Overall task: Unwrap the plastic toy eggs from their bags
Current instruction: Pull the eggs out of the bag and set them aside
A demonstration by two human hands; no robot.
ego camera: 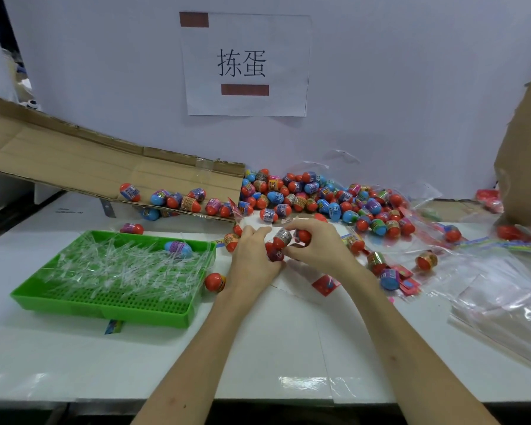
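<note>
Left hand (252, 259) and right hand (322, 246) pinch toy eggs (282, 238) between their fingers (307, 224).

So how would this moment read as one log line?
left hand and right hand: holding eggs | green tray: plastic strips, blue egg | egg pile: behind hands

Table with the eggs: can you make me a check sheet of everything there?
Surface: white table.
Job's things: eggs heaped at the back, some loose; one egg in the green tray; clear bags on the right.
Clutter: plastic strips in the tray; red card scraps.
Hands: left hand and right hand grip a cluster of eggs.
Cables: nothing seen.
Surroundings: cardboard on the left; sign on the wall.
</note>
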